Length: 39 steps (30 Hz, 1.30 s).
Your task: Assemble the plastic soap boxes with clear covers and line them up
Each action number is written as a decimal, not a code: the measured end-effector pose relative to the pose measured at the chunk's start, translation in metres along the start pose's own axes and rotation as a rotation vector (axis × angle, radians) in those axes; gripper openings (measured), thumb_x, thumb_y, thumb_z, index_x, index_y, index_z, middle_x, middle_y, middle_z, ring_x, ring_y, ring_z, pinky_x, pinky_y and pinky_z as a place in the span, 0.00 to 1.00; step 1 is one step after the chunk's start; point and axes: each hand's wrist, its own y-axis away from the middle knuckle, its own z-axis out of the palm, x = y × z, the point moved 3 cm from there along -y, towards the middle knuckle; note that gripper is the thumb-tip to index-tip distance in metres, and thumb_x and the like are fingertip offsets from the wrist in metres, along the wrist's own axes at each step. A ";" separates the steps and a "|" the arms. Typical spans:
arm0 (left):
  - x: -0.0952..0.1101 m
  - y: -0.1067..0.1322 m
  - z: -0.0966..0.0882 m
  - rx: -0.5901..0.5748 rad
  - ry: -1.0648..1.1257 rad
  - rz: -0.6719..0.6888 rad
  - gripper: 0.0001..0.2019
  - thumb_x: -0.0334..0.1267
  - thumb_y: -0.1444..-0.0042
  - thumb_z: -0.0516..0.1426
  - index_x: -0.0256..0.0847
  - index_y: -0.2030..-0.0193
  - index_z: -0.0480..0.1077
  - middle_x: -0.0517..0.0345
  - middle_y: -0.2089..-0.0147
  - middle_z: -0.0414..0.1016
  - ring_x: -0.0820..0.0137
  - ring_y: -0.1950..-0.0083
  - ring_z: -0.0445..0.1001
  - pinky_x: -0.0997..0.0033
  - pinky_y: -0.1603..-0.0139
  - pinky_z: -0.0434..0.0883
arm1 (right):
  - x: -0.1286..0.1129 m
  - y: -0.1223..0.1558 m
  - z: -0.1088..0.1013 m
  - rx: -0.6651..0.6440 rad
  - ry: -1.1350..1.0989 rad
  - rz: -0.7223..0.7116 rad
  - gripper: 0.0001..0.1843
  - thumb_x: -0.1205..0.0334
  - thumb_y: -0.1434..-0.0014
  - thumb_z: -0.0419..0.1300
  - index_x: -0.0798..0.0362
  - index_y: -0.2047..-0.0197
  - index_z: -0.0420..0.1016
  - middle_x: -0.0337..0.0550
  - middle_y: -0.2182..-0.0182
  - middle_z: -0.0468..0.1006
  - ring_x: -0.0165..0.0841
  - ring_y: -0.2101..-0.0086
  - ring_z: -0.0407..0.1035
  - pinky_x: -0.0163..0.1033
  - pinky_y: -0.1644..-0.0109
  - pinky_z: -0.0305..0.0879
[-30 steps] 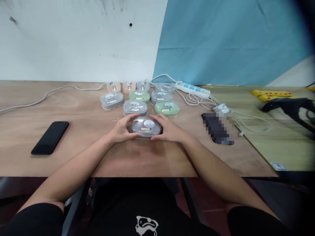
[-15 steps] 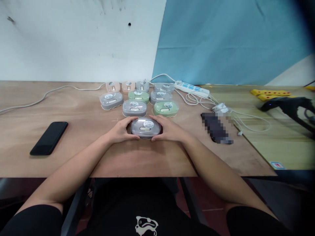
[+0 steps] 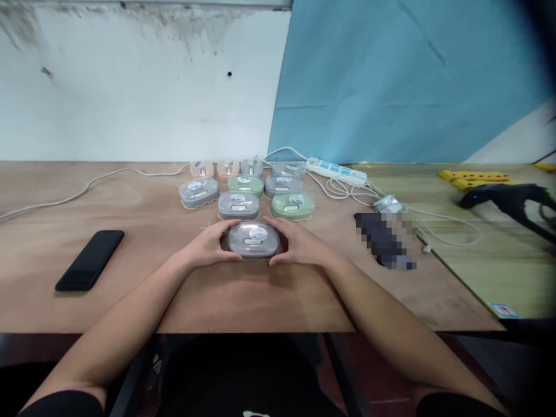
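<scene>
A grey oval soap box (image 3: 253,242) with a clear lid and a round white sticker sits on the wooden table (image 3: 260,301) in front of me. My left hand (image 3: 216,243) curves around its left end, with the thumb at the front and the fingers behind. Around the right end is my right hand (image 3: 297,242), held the same way, with a small gap between palm and box. Just behind are more such boxes, among them a grey box (image 3: 238,207) and a green box (image 3: 292,207). The far fingertips are partly hidden by the box.
A black phone (image 3: 90,260) lies on the left and a pixelated dark item (image 3: 382,240) on the right. A white power strip (image 3: 336,171) with tangled cables is at the back. Yellow strips (image 3: 475,178) and a black device (image 3: 508,198) occupy the far right.
The camera has tilted up, so everything appears lower in the picture. Both hands stay around the grey soap box, with slightly more gap at the right palm.
</scene>
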 end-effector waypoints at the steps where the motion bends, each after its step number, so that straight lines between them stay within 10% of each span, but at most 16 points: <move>1: -0.001 0.001 -0.003 -0.016 0.002 -0.003 0.46 0.53 0.57 0.71 0.43 0.32 0.62 0.44 0.35 0.71 0.50 0.37 0.71 0.49 0.37 0.70 | 0.000 0.000 0.000 -0.001 -0.001 -0.004 0.62 0.37 0.56 0.74 0.43 0.25 0.51 0.52 0.35 0.65 0.53 0.38 0.63 0.58 0.35 0.62; 11: -0.013 0.026 -0.062 -0.217 0.053 -0.151 0.41 0.45 0.49 0.65 0.50 0.28 0.58 0.50 0.32 0.68 0.55 0.38 0.74 0.55 0.42 0.74 | -0.003 0.003 -0.003 0.002 0.032 0.042 0.54 0.41 0.50 0.71 0.43 0.26 0.53 0.51 0.37 0.68 0.49 0.40 0.66 0.55 0.37 0.65; 17: -0.052 0.037 -0.114 0.302 -0.293 -0.357 0.33 0.45 0.46 0.56 0.42 0.32 0.65 0.45 0.33 0.69 0.50 0.37 0.73 0.49 0.37 0.70 | 0.000 0.002 0.001 0.014 0.054 0.030 0.52 0.41 0.47 0.69 0.43 0.26 0.52 0.51 0.36 0.67 0.49 0.40 0.66 0.55 0.37 0.65; 24: -0.052 0.025 -0.080 0.250 -0.227 -0.467 0.42 0.62 0.44 0.57 0.39 0.28 0.58 0.41 0.28 0.62 0.48 0.32 0.67 0.52 0.35 0.67 | 0.002 0.001 0.001 0.091 0.089 -0.004 0.47 0.40 0.43 0.66 0.43 0.26 0.53 0.52 0.36 0.66 0.48 0.38 0.64 0.56 0.36 0.64; 33: -0.059 0.007 -0.060 0.202 -0.271 -0.437 0.41 0.63 0.37 0.48 0.41 0.24 0.49 0.43 0.23 0.51 0.49 0.24 0.54 0.48 0.28 0.56 | 0.025 -0.011 -0.022 0.496 0.349 -0.016 0.37 0.41 0.40 0.62 0.51 0.34 0.65 0.56 0.39 0.70 0.51 0.38 0.62 0.58 0.34 0.60; 39: -0.057 -0.009 -0.061 0.223 -0.564 -0.366 0.36 0.59 0.33 0.43 0.38 0.27 0.57 0.36 0.28 0.59 0.43 0.30 0.61 0.42 0.35 0.62 | 0.055 -0.025 -0.034 0.399 0.628 0.128 0.43 0.35 0.45 0.64 0.52 0.34 0.66 0.56 0.33 0.65 0.57 0.33 0.53 0.64 0.30 0.46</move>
